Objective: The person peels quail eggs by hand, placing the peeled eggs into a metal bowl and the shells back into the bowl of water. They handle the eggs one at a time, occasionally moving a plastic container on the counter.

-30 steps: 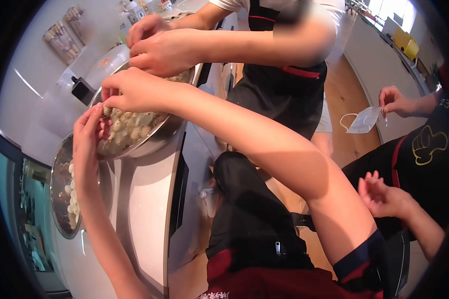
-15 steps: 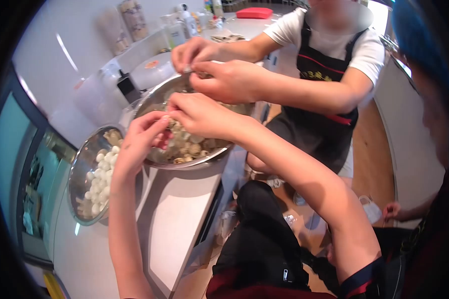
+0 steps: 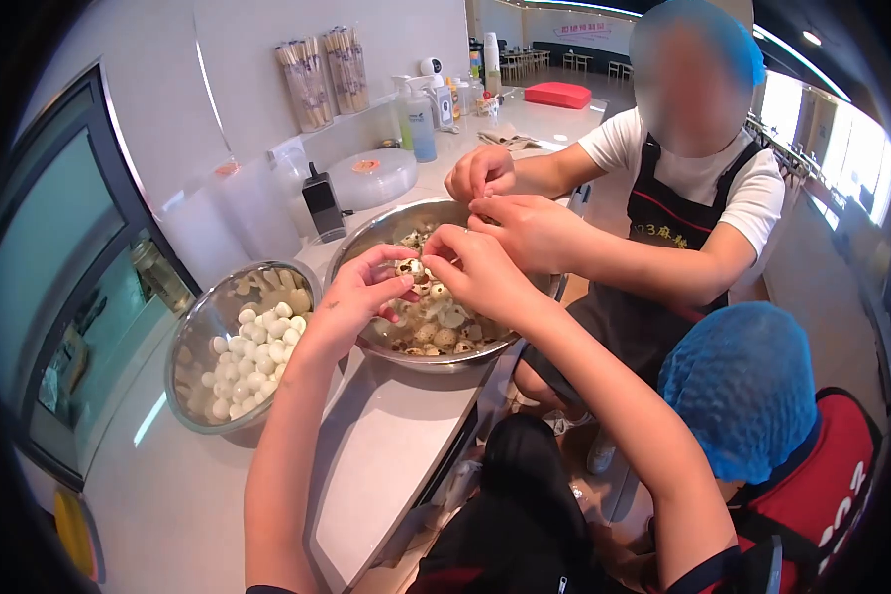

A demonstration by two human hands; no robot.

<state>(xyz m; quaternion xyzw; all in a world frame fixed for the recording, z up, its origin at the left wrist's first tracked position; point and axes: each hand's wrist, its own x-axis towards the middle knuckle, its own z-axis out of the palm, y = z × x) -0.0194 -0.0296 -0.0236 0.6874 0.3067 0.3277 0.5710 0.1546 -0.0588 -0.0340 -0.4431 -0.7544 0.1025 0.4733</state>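
Above a large steel bowl [image 3: 436, 362], my left hand [image 3: 358, 297] pinches a speckled quail egg [image 3: 408, 268] whose shell is partly broken. My right hand [image 3: 480, 269] comes in from the other side, its fingertips closed at the egg's shell. Under both hands, the bowl holds speckled quail eggs and shell pieces [image 3: 444, 337], some lying in water. To the left, a smaller steel bowl [image 3: 180, 391] contains many smooth white peeled eggs [image 3: 252, 361].
Across the large bowl, a co-worker's hands [image 3: 525, 223] work close to mine. Another person in a blue hair cap [image 3: 738, 386] is at the lower right. A black device [image 3: 321, 203], plastic lids [image 3: 371, 178] and pump bottles [image 3: 421, 124] stand along the wall.
The camera view has tilted up and shifted, so bowls and hands sit lower and farther right. My hands have drawn slightly apart, exposing the egg. The capped person shows more fully.
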